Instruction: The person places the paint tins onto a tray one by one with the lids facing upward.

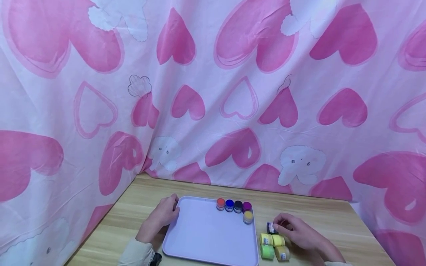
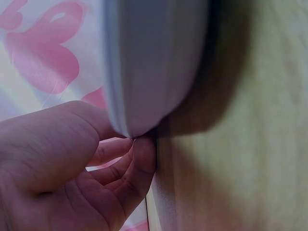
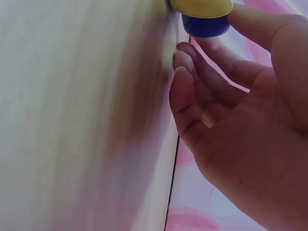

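A pale lavender tray (image 1: 209, 229) lies on the table, and my left hand (image 1: 165, 210) grips its far left corner. In the left wrist view, thumb and fingers meet at the rim of the tray (image 2: 144, 67). To the right of the tray, my right hand (image 1: 296, 231) pinches a small dark blue paint jar (image 1: 271, 228) between thumb and fingers. The right wrist view shows the dark blue jar (image 3: 206, 27) behind a yellow one (image 3: 204, 6). Just nearer stand two yellow jars (image 1: 266, 239), a green jar (image 1: 267, 252) and a tan-yellow jar (image 1: 283, 253).
Along the tray's far right edge stand red (image 1: 220, 204), blue (image 1: 229, 205), black (image 1: 237, 206) and purple (image 1: 247, 207) jars, with an ochre jar (image 1: 247, 217) before the purple one. A heart-patterned curtain (image 1: 233, 111) borders the wooden table (image 1: 316, 210).
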Tool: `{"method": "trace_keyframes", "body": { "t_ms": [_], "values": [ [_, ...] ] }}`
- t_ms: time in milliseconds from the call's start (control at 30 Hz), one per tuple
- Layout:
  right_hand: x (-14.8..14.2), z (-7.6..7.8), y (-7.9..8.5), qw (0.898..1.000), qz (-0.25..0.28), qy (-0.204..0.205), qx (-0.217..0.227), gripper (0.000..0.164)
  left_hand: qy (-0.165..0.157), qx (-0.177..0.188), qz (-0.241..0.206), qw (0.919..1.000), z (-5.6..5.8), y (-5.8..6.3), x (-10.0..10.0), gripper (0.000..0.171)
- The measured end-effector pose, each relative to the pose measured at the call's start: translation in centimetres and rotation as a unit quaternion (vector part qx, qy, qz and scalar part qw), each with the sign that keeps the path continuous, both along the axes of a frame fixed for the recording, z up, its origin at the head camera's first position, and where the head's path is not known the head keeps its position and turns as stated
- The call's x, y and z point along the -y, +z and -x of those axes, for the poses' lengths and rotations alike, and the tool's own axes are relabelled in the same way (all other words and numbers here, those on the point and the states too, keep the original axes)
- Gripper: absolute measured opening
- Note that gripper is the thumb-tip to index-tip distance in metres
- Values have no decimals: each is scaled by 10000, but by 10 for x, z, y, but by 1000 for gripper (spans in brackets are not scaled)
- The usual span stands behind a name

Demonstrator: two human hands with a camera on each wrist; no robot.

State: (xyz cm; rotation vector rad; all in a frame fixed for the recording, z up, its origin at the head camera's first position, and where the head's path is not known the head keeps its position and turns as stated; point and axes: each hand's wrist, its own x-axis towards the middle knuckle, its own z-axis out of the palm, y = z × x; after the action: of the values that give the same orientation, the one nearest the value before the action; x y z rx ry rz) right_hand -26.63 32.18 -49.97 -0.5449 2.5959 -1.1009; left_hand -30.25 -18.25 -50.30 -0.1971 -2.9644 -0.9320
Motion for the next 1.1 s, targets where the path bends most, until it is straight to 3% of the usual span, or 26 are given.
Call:
{"method": "trace_keyframes", "body": {
  "t_ms": [667,1100],
  "values": [
    [16,9,10,9992,186,-361,-23,28,16,33,47,10000,0,0,0,24],
    [32,9,24,9978,437,-270,-408,28,51,143,-14,9999,0,-1,-1,24]
  ]
}}
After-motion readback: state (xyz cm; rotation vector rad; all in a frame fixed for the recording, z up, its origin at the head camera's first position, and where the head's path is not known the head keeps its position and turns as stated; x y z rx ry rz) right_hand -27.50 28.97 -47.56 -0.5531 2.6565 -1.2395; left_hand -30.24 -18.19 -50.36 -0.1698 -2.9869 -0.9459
